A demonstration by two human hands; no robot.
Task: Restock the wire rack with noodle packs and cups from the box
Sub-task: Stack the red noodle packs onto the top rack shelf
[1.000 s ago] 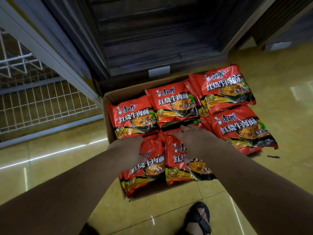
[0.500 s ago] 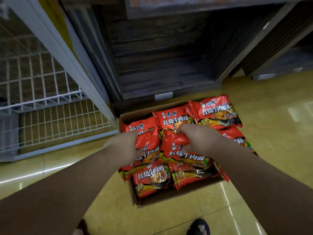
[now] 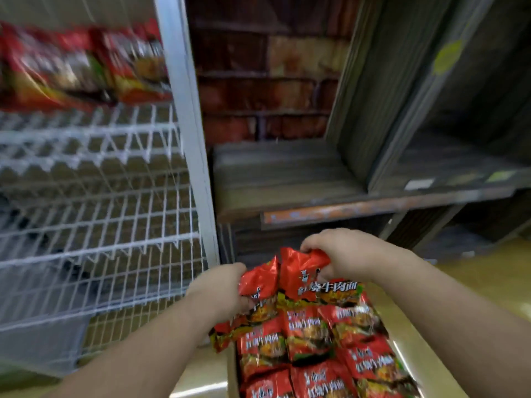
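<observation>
Two noodle packs were lifted just above the box (image 3: 233,366) — the left hand (image 3: 221,285) gripped one (image 3: 258,285), the right hand (image 3: 342,251) pinched the other (image 3: 301,274). Many packs remained inside it, while the wire rack (image 3: 94,196) left of the box held only a few packs (image 3: 71,64) on an upper shelf — restocking looked barely begun.

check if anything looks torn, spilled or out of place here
Nothing looks torn or spilled. The left hand and right hand each grip a red noodle pack by its crumpled top edge, above the box of neatly packed packs. Packs already on the wire rack are too blurred to judge.
</observation>
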